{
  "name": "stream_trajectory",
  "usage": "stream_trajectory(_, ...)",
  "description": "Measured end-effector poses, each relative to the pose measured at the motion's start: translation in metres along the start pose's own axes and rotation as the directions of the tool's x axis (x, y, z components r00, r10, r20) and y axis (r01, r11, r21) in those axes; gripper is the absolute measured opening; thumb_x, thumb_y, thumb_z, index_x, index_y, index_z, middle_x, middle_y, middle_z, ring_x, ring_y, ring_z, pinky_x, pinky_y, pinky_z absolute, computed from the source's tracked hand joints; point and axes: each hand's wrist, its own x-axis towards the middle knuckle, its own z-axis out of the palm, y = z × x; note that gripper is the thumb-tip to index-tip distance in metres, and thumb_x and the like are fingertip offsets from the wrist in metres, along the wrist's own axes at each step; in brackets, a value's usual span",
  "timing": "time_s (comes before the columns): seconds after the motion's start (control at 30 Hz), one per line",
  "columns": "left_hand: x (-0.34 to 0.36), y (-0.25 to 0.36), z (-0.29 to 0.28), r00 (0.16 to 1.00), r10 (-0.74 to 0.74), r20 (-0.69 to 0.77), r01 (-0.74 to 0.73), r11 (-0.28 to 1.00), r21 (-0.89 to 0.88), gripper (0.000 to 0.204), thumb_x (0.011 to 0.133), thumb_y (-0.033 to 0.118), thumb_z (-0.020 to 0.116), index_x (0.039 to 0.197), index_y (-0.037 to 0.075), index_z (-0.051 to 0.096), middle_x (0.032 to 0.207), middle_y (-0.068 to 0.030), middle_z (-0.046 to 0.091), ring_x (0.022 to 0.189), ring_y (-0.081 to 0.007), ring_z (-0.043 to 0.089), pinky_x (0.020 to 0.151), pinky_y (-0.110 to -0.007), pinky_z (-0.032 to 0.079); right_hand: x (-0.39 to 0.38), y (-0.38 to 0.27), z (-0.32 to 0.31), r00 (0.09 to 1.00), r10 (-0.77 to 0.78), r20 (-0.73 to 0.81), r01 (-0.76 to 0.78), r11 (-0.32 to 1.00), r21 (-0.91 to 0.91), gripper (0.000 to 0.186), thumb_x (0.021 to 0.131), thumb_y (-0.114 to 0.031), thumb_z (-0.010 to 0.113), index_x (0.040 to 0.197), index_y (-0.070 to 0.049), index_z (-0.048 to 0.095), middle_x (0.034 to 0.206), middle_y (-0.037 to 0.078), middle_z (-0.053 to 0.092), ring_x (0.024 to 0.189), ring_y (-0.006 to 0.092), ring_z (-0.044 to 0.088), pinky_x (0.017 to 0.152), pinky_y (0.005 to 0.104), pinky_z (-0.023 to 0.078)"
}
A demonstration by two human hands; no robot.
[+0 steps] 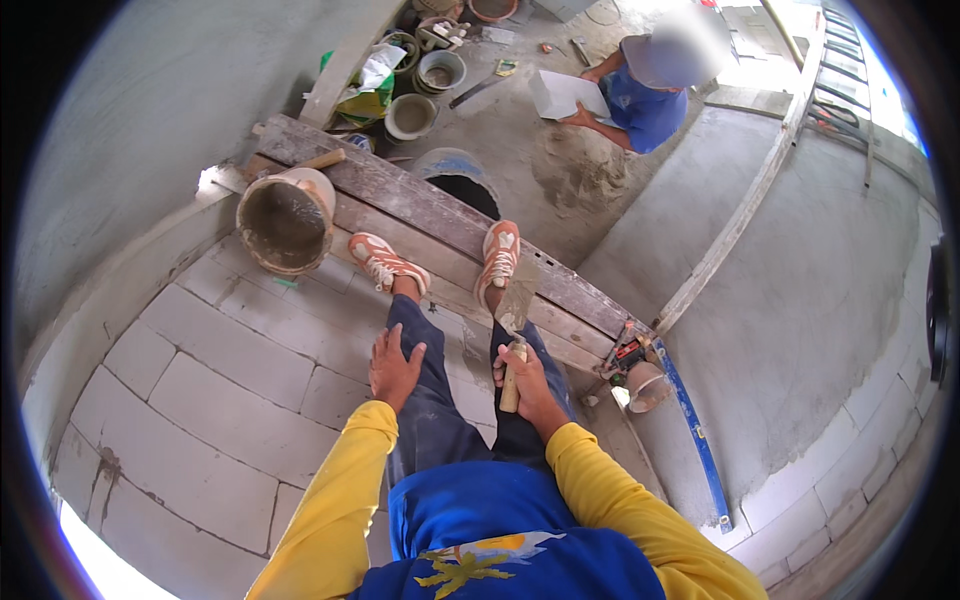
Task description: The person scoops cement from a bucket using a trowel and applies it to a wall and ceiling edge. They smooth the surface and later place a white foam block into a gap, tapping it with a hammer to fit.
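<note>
My right hand (530, 381) is closed round the wooden handle of a trowel (517, 297), held over my right leg with its mortar-smeared blade pointing away from me. On my left knee rests my left hand (395, 368), holding nothing, its fingers apart. Both my shoes are on a plank scaffold (420, 225). A bucket (287, 222) with grey residue inside stands at the left end of the planks, and a wooden-handled tool (322, 160) lies just behind it.
Below, a person (650, 100) in blue holds a white block (568, 95) beside a sand pile (585, 180). Several buckets (411, 117) and a dark tub (455, 178) stand on the floor. A blue spirit level (692, 430) leans at the right, near a small bucket (648, 387).
</note>
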Motion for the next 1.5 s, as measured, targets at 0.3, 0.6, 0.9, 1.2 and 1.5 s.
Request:
stream_trajectory(0.3,0.144,0.075,0.047,0.957,0.264,0.120,-0.254,0.963,-0.093,0.062,0.096,0.042,0.071,0.137,-0.004,0.060,0.127,-0.0296,0.068,0.121,-0.0451,0.064,0.105,-0.048,0.050,0.002,-0.003,-0.031,0.999,0.018,0.033,-0.028,0.954,0.300,0.028,0.101,-0.029,0.073,0.110,-0.015,0.051,0.088,0.004,0.062,0.069,0.0167,0.062,0.061,0.0315,0.051)
stream_trajectory(0.6,0.233,0.215,0.052,0.975,0.214,0.049,-0.171,0.880,-0.443,0.076,0.087,0.050,0.079,0.140,0.000,0.061,0.126,-0.0278,0.070,0.118,-0.0390,0.069,0.100,-0.043,0.054,0.004,-0.012,-0.049,0.998,0.037,0.049,-0.057,0.866,0.496,0.024,0.106,-0.032,0.067,0.110,-0.017,0.049,0.093,0.005,0.062,0.075,0.0169,0.058,0.064,0.0318,0.049)
stream_trajectory(0.9,0.224,0.282,0.098,1.000,-0.027,0.016,0.031,0.849,-0.527,0.161,0.059,0.058,0.100,0.165,-0.007,-0.002,0.164,-0.0376,0.024,0.154,-0.0444,0.030,0.127,-0.045,0.028,0.006,-0.011,-0.058,0.997,0.025,0.074,-0.064,0.798,0.599,0.018,0.107,-0.034,0.064,0.108,-0.020,0.054,0.095,0.003,0.060,0.078,0.0154,0.056,0.066,0.0304,0.048)
stream_trajectory(1.2,0.230,0.278,0.126,0.887,0.227,-0.402,-0.459,0.532,-0.712,0.162,0.052,0.050,0.104,0.165,-0.003,0.001,0.153,-0.0329,0.031,0.145,-0.0454,0.034,0.122,-0.049,0.035,0.006,-0.006,-0.069,0.994,0.039,0.104,-0.102,0.682,0.724,0.016,0.107,-0.035,0.063,0.111,-0.021,0.057,0.096,0.003,0.059,0.079,0.0155,0.054,0.069,0.0312,0.047)
stream_trajectory(1.5,0.192,0.290,0.069,0.828,0.156,-0.538,-0.473,0.710,-0.522,0.095,0.066,0.030,0.098,0.150,0.015,0.056,0.128,-0.0251,0.044,0.120,-0.0432,0.053,0.104,-0.048,0.048,0.003,-0.014,-0.062,0.993,0.022,0.112,-0.083,0.816,0.573,0.015,0.107,-0.034,0.064,0.109,-0.020,0.058,0.095,0.003,0.059,0.080,0.0146,0.054,0.069,0.0312,0.047)
